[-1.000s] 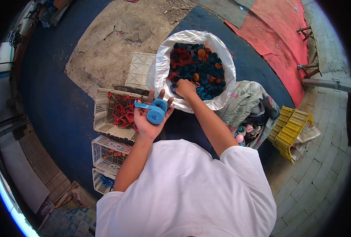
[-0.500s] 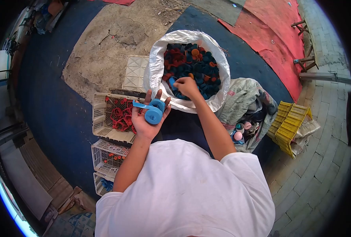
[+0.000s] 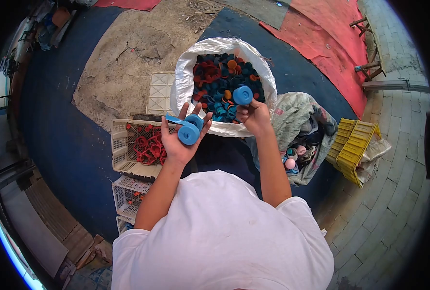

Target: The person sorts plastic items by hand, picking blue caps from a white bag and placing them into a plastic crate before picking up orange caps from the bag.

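On the palm of my left hand [image 3: 178, 147] rest several blue plastic caps [image 3: 188, 134], one with a strip sticking out to the left; the fingers are spread beneath them. My right hand [image 3: 255, 117] pinches another blue cap [image 3: 243, 95], its round face turned up, above the right part of a white sack [image 3: 183, 79]. Inside the sack lie many teal, blue, red and orange caps [image 3: 220, 87].
A crate of red pieces [image 3: 123, 162] stands at the left, with a smaller crate [image 3: 125, 193] nearer me. A grey-green sack [image 3: 292, 113] of mixed items sits at the right, beside yellow crates [image 3: 357, 150]. Beyond it lies a red mat [image 3: 321, 43].
My right hand has come up from the caps in the sack and moved right, with a blue cap now plainly in its fingers. My left hand still holds its caps.
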Demonstrator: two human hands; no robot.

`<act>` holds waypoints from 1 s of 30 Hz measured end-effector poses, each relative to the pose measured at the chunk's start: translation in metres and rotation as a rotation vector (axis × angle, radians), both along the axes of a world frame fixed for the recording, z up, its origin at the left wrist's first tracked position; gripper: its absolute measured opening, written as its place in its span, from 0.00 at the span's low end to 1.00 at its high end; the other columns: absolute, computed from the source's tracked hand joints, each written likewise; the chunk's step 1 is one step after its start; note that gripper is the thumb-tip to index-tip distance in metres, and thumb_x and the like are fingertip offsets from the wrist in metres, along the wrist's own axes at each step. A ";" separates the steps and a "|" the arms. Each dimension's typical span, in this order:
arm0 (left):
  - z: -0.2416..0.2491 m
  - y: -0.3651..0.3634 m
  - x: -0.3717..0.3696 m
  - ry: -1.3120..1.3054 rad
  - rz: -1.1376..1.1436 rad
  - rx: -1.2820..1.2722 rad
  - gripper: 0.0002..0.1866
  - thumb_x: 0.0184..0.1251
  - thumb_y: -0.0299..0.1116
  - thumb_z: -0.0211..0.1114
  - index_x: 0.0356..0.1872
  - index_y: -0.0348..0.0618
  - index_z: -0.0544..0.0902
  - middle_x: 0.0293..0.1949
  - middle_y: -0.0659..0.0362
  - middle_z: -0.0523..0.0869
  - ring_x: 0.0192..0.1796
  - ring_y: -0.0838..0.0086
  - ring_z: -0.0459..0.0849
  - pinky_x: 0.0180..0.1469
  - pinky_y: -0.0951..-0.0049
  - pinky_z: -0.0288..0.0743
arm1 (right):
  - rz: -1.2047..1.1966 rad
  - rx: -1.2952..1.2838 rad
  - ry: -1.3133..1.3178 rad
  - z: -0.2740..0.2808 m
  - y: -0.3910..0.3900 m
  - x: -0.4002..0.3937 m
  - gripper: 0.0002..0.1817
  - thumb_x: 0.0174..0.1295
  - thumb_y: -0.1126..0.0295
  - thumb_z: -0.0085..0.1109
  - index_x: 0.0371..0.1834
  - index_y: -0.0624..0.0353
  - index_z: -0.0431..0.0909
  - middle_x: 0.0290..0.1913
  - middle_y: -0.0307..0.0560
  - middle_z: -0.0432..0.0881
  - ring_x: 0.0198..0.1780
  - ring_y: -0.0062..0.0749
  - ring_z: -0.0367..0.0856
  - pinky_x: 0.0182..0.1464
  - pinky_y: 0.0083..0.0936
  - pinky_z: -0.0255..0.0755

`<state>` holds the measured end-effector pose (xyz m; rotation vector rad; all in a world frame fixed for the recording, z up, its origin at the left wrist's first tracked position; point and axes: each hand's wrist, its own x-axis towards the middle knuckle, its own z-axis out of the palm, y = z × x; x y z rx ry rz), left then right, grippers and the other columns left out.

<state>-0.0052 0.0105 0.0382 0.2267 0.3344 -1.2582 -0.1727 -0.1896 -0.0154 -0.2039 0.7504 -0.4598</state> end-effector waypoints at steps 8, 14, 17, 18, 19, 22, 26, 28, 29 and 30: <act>0.002 0.002 0.001 -0.095 0.023 0.016 0.43 0.72 0.74 0.43 0.77 0.54 0.68 0.79 0.50 0.65 0.79 0.54 0.64 0.81 0.42 0.54 | 0.594 -0.287 -0.015 0.057 0.055 0.044 0.14 0.79 0.55 0.54 0.48 0.53 0.79 0.32 0.30 0.76 0.28 0.18 0.68 0.31 0.20 0.64; -0.007 0.014 0.004 -0.106 0.069 0.033 0.38 0.73 0.69 0.50 0.75 0.55 0.70 0.79 0.53 0.66 0.78 0.55 0.66 0.79 0.36 0.55 | 0.604 -0.921 0.341 0.034 0.082 0.064 0.16 0.78 0.57 0.56 0.40 0.59 0.80 0.32 0.32 0.78 0.34 0.15 0.74 0.37 0.17 0.68; -0.015 0.021 0.001 -0.141 0.104 0.007 0.32 0.75 0.62 0.53 0.72 0.54 0.72 0.77 0.54 0.68 0.78 0.56 0.66 0.78 0.32 0.55 | 0.598 -0.937 0.325 0.034 0.086 0.062 0.16 0.73 0.59 0.60 0.37 0.64 0.81 0.30 0.39 0.82 0.34 0.19 0.78 0.39 0.22 0.71; -0.016 0.022 0.002 -0.148 0.094 0.041 0.31 0.76 0.60 0.54 0.71 0.54 0.73 0.77 0.54 0.69 0.78 0.55 0.67 0.78 0.32 0.55 | 0.596 -0.944 0.318 0.034 0.086 0.063 0.16 0.72 0.60 0.62 0.36 0.66 0.81 0.30 0.41 0.83 0.34 0.21 0.79 0.39 0.23 0.72; -0.017 0.024 0.003 -0.156 0.084 0.076 0.29 0.76 0.58 0.54 0.70 0.54 0.73 0.76 0.54 0.70 0.78 0.54 0.67 0.78 0.31 0.55 | 0.577 -0.964 0.327 0.033 0.086 0.062 0.16 0.72 0.61 0.62 0.36 0.66 0.82 0.29 0.41 0.83 0.33 0.21 0.78 0.38 0.23 0.71; -0.014 0.024 0.003 -0.138 0.080 0.105 0.26 0.77 0.54 0.55 0.68 0.53 0.74 0.74 0.54 0.72 0.77 0.52 0.68 0.78 0.30 0.56 | 0.507 -1.030 0.372 0.038 0.088 0.062 0.15 0.71 0.62 0.63 0.36 0.66 0.82 0.28 0.40 0.82 0.31 0.19 0.75 0.35 0.23 0.70; -0.012 0.019 0.004 -0.092 0.075 0.061 0.25 0.77 0.53 0.57 0.67 0.52 0.75 0.71 0.53 0.74 0.77 0.46 0.67 0.78 0.29 0.56 | 0.427 -1.017 0.404 0.048 0.083 0.061 0.15 0.71 0.62 0.63 0.36 0.65 0.83 0.26 0.37 0.80 0.29 0.16 0.72 0.33 0.22 0.67; -0.009 0.015 0.004 -0.066 0.080 0.044 0.25 0.77 0.53 0.57 0.66 0.52 0.76 0.71 0.53 0.75 0.76 0.44 0.68 0.78 0.30 0.57 | 0.397 -0.976 0.411 0.041 0.074 0.059 0.15 0.72 0.62 0.63 0.36 0.64 0.83 0.26 0.34 0.80 0.29 0.14 0.71 0.31 0.20 0.65; -0.007 0.014 0.004 -0.054 0.082 0.035 0.24 0.77 0.53 0.57 0.65 0.51 0.77 0.70 0.53 0.75 0.76 0.43 0.68 0.78 0.30 0.57 | 0.377 -0.966 0.432 0.031 0.065 0.060 0.14 0.73 0.62 0.62 0.36 0.63 0.83 0.26 0.32 0.79 0.29 0.12 0.71 0.30 0.18 0.63; -0.006 0.014 0.005 -0.050 0.078 0.042 0.24 0.77 0.53 0.57 0.65 0.51 0.77 0.70 0.53 0.76 0.76 0.43 0.68 0.77 0.30 0.58 | 0.357 -0.956 0.453 0.020 0.056 0.062 0.14 0.74 0.62 0.61 0.36 0.62 0.84 0.26 0.30 0.78 0.29 0.10 0.70 0.29 0.16 0.61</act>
